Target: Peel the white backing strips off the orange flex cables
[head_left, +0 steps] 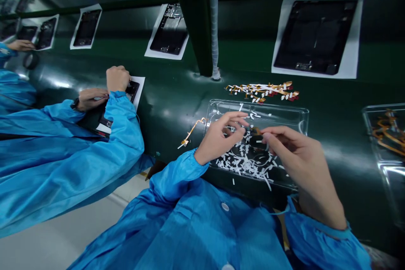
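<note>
My left hand [223, 135] and my right hand [295, 156] meet above a clear plastic tray [300, 114] on a dark green bench. Between their pinched fingertips is a small orange flex cable [255, 131], held by both hands. The tray bottom is strewn with several small white paper strips [243, 160]. Beyond the tray lies a row of orange flex cables with white tabs [262, 90]. One more orange flex cable [191, 132] lies left of the tray.
A co-worker in a blue coat sits at my left, hands [107, 86] on a device on white paper. Sheets bearing dark device frames [316, 36] line the belt behind. A green post [194, 17] stands at centre. Another clear tray with orange cables [387, 135] is at right.
</note>
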`<state>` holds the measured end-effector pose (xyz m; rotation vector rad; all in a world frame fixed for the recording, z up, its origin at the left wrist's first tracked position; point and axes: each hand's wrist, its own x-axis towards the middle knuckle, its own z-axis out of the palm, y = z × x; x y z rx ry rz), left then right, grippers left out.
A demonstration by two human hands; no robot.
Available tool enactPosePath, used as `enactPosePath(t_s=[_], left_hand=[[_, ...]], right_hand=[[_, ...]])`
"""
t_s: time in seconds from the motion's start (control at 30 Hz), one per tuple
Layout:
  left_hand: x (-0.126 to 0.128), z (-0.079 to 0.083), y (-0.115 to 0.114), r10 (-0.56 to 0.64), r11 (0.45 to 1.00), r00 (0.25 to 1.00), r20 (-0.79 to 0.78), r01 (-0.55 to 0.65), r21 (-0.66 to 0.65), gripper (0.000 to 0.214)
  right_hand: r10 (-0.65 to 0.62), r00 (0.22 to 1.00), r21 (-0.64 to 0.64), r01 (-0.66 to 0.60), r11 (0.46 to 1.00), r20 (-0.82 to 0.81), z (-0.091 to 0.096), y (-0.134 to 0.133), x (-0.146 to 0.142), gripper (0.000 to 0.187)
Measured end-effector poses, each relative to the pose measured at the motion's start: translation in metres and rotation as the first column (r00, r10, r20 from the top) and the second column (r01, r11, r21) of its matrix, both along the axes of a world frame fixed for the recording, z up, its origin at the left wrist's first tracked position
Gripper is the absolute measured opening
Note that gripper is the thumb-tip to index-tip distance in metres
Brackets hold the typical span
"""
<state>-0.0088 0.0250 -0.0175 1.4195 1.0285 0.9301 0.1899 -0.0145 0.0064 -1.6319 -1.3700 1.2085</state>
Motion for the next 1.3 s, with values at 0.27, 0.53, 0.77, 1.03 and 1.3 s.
enactPosePath(t_s=[0.27, 0.53, 0.77, 1.03, 1.3], left_hand=[[0.000, 0.008, 0.009, 0.041, 0.999, 0.997, 0.065, -0.043, 0.028, 0.012], [-0.012, 0.014, 0.021, 0.136, 0.991, 0.981, 0.142, -0.136, -0.006, 0.012], [-0.009, 0.012, 0.012, 0.369, 0.888, 0.929, -0.027, -0.344, 0.305, 0.014], [0.011, 0.017, -0.010, 0.177, 0.822, 0.922, -0.344, 0.054, 0.567, 0.012], [0.007, 0.010, -0.003, 0.194, 0.835, 0.855, -0.481, 0.114, 0.538, 0.010]], right_hand=[[0.097, 0.993, 0.039, -0.100, 0.994, 0.068, 0.003, 0.000, 0.003, 0.026], [0.065, 0.996, 0.061, -0.068, 0.996, 0.053, 0.002, 0.000, 0.013, 0.020], [0.019, 0.995, 0.158, -0.033, 0.987, 0.094, -0.003, 0.000, 0.014, 0.013], [0.115, 0.988, 0.234, -0.137, 0.963, 0.104, -0.001, -0.001, 0.003, 0.009], [0.041, 0.996, 0.175, -0.053, 0.983, 0.075, 0.012, -0.009, 0.010, 0.009]])
